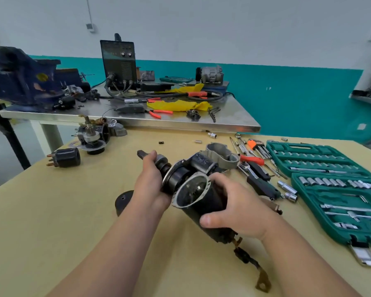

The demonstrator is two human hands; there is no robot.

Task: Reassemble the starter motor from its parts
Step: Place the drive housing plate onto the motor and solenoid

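Above the tan table I hold the black starter motor body (193,189), its open round end facing me. My left hand (150,181) grips the drive shaft and pinion end (161,163) at the upper left. My right hand (229,202) wraps around the cylindrical black housing (210,228), thumb on top. A braided lead with a brass terminal (262,279) hangs from the housing's near end. A grey aluminium nose housing (223,156) lies just behind the motor. Further left sit a black solenoid (65,157) and a cluster of other motor parts (94,136).
An open green socket set (330,183) fills the right side, with a ratchet (247,168), hex keys (258,146) and loose sockets (287,189) beside it. A black round cap (123,202) lies under my left forearm. Behind stands a steel bench (137,121) with a vise (19,80) and a welder (119,63).
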